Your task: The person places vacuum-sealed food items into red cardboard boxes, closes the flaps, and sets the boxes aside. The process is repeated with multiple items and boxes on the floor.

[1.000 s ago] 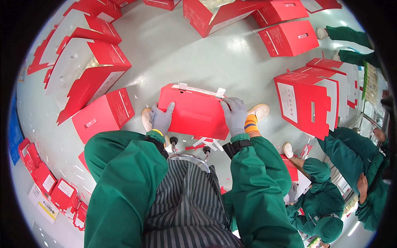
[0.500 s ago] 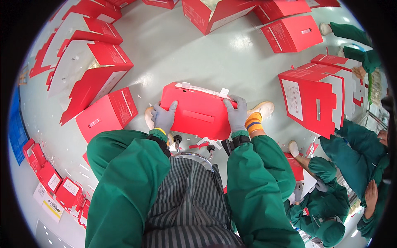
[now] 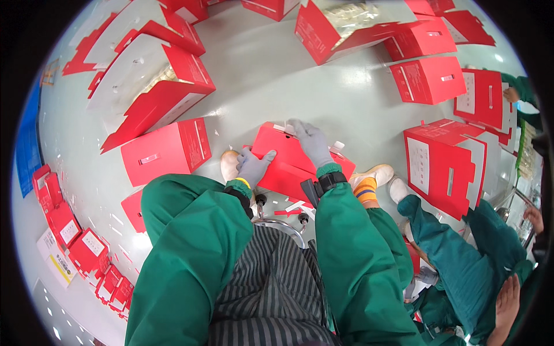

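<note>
Your right hand (image 3: 312, 142) covers the red box's (image 3: 288, 161) far flap; your sleeves hide its near edge, and the far boxes (image 3: 277, 6) run off the picture's edge.

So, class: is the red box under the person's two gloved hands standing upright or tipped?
Tipped. The red box leans at a slant on the floor, left hand on its side, right hand at its top edge.

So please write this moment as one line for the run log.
left hand: on red box | right hand: on box top | floor: more red boxes
</note>
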Demonstrator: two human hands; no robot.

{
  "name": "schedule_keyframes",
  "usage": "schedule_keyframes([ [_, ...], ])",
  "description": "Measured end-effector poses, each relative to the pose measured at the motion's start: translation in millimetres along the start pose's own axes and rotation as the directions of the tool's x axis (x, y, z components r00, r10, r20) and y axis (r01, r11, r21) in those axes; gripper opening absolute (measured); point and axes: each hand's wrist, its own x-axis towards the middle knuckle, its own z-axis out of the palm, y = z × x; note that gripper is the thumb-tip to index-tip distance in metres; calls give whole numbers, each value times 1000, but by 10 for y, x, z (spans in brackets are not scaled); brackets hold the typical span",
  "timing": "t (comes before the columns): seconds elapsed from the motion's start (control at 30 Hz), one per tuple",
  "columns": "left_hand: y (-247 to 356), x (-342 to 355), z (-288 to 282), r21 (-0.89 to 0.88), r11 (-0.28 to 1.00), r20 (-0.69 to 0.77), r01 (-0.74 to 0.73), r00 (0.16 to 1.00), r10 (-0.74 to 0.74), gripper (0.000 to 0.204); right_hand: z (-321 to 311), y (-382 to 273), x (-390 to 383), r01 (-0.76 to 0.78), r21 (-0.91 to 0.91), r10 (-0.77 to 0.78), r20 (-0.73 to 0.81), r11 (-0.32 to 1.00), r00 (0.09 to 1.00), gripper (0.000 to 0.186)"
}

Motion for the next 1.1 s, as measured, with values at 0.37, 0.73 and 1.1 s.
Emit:
schedule_keyframes([
  [0.37, 72, -75, -43, 30, 999, 26, 38, 999, -39, 105, 150, 102, 20, 141, -459, -129, 57, 877, 990, 45],
  [0.73, 115, -120, -64, 40, 998, 16, 44, 999, -44, 105, -90, 6, 319, -290, -12, 279, 311, 957, 909, 35],
  [1.1, 103, -86, -34, 39, 997, 15, 69, 998, -69, 103, -18, 121, 47, 280, -333, -224, 198, 901, 954, 44],
])
